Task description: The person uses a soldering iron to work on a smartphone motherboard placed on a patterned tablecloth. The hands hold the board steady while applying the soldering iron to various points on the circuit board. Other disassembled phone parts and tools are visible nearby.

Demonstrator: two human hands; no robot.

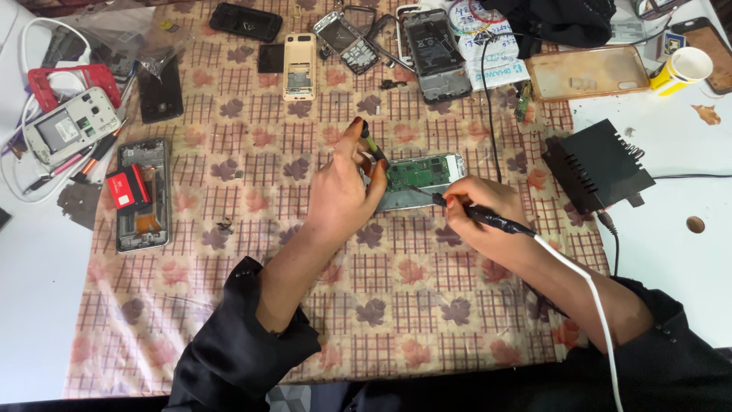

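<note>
An opened phone with a bare green circuit board (422, 174) lies in a silver frame at the middle of the checked cloth. My left hand (345, 191) rests beside the board's left end and pinches a thin green-handled tool (372, 145), whose tip touches the board's left edge. My right hand (476, 207) grips a black pen-like soldering iron (488, 218) with a white cable (587, 290) trailing back over my wrist. Its tip points at the lower middle of the board.
A black boxy power unit (596, 166) stands to the right. Several dismantled phones lie around: a cream one (299, 66), a grey one (433, 53), a frame with a red battery (141, 194), a white one (70, 126). A paper cup (682, 70) is far right.
</note>
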